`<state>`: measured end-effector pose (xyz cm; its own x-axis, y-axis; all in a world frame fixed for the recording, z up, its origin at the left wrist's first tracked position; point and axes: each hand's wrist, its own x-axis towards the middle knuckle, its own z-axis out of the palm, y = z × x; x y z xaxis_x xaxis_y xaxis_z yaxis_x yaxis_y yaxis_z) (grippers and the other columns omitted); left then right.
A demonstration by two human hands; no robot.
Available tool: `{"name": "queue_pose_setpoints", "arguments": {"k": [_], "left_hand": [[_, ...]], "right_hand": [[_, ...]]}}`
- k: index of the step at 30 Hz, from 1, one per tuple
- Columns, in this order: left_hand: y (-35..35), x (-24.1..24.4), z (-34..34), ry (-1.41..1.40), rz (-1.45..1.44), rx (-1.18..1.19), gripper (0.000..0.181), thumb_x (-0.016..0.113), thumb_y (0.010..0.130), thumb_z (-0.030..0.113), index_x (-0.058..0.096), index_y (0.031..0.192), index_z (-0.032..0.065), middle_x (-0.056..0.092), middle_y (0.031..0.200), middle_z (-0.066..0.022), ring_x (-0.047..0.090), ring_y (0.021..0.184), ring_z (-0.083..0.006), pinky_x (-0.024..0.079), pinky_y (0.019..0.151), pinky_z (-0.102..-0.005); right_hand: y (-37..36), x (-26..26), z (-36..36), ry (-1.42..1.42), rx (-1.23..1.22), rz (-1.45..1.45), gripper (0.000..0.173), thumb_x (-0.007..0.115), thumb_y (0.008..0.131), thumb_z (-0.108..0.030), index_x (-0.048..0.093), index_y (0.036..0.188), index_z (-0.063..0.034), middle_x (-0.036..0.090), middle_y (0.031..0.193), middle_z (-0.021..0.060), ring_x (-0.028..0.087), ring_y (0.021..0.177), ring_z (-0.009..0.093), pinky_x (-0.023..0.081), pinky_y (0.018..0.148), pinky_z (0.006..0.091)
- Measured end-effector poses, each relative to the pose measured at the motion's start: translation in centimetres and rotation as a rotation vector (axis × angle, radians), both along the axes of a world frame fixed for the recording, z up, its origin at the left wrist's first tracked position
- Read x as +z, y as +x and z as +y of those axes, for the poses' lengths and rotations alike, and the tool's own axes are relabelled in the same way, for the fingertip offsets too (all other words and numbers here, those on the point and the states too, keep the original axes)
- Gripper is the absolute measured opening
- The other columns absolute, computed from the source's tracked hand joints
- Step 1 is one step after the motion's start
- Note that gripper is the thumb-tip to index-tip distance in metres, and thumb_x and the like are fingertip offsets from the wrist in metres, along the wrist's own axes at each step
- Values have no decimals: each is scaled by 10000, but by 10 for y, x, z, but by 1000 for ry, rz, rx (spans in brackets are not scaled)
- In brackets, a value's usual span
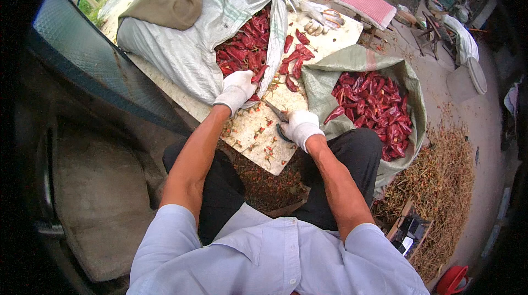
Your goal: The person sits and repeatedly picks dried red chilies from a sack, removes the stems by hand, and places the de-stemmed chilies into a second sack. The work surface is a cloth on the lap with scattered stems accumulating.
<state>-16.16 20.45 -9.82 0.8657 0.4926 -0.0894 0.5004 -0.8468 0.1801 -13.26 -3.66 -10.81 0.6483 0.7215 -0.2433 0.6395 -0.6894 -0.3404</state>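
Observation:
My left hand (237, 88), in a white knit glove, is at the mouth of a white woven sack (177, 53) full of dried red chili peppers (245, 45). Its fingers are curled round a red chili pepper (259, 74), partly hidden by the glove. My right hand (302, 126), gloved too, grips scissors (274, 109) with a dark handle loop, the blades pointing towards my left hand. Beneath both hands is a pale board (280, 159) strewn with cut stems. Loose chili peppers (298, 59) lie farther up the board.
By my right knee stands a green woven sack (416, 89) holding chili peppers. A stem heap (445, 163) covers the ground beyond it. Work gloves (324, 20) rest on the board's far end, near a stool with a pink cushion (366, 6). An empty-looking chair (99, 204) is at left.

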Motion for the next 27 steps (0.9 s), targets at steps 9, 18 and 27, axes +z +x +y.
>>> {"name": "queue_pose_setpoints", "arguments": {"k": [9,18,27], "left_hand": [[-27,35,6,-943,-576,290,299,779,875,182,700,1120,29,697,726,-75,560,499,-122,437,473,-272],[-77,77,-39,-1069,-541,30,132,673,919,49,734,1035,32,716,830,-32,576,584,-60,428,510,-221],[-90,96,-41,-984,-409,-247,228,571,972,21,703,1151,-29,728,983,-74,660,820,-95,533,714,-227]], "right_hand": [[4,4,19,537,-166,317,359,642,918,-367,738,1048,-46,735,906,198,726,877,342,561,813,418],[-5,22,37,1305,-315,1587,362,569,1039,-329,645,1193,-11,723,946,84,712,751,192,576,674,315],[-9,30,33,1406,-171,1550,308,657,975,-197,634,1202,10,713,989,63,695,803,175,582,745,313]]}}
